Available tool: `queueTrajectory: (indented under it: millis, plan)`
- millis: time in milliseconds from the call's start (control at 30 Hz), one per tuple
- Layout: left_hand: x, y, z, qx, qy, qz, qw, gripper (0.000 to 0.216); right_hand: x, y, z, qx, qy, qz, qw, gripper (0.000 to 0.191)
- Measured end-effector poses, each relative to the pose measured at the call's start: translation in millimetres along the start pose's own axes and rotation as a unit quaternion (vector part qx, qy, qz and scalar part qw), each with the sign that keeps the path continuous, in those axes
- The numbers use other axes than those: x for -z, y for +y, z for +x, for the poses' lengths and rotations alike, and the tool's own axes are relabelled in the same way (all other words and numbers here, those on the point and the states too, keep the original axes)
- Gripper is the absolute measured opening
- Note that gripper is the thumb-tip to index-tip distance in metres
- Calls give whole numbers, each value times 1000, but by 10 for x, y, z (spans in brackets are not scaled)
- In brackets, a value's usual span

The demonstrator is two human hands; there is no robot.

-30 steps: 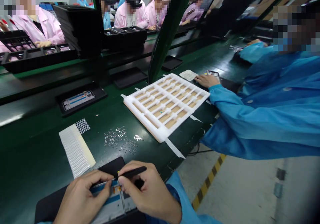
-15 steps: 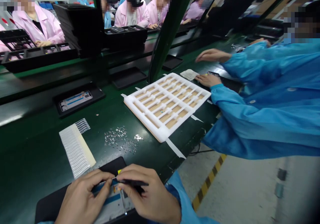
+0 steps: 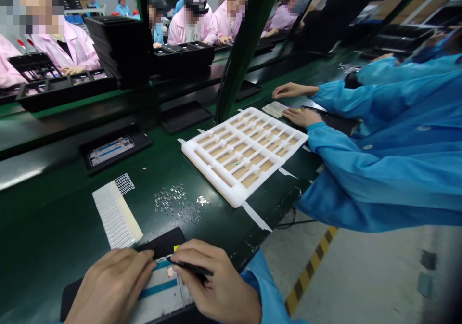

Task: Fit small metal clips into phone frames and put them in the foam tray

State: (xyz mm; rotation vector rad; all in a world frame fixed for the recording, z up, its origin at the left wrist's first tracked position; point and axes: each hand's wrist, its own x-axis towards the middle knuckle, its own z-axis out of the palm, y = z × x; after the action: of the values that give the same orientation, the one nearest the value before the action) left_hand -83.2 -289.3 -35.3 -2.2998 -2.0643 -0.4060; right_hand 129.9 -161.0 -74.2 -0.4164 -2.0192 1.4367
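Workers (image 3: pixel 180 25) line the room beyond this green bench (image 3: pixel 54 227), a black tool (image 3: pixel 197 268) pinched in the right hand (image 3: pixel 220 283), the grip of the left hand (image 3: pixel 108 285) impossible to tell.

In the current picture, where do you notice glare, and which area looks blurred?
Head view: a bright streak of glare on the metal rail at left; head view: the floor smears toward the right edge, while the white tray looks fairly sharp.

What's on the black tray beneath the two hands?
A pale panel with blue strips. The left hand and right hand, the latter holding a black tool, cover parts of it; what lies beneath them is hidden.
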Motion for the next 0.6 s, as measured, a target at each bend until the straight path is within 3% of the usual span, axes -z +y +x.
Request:
queueTrajectory:
  millis: [100,233,367,533,600]
  plan:
    - [27,-194,94,66,-32,-12,997,41,0,-14,19,-14,4,10,1000,20]
    - [-16,-712,316,150,-11,45,988,52,73,12,42,-59,78,43,994,13]
    - [-111,-1137,548,169,-16,93,981,47,186,64,36,-59,126,31,990,13]
    - [-238,-1274,656,161,-38,155,974,18,244,131,-32,-68,126,15,990,14]
    - [-268,-1271,662,148,-42,170,973,15,250,159,-55,-70,132,11,989,14]
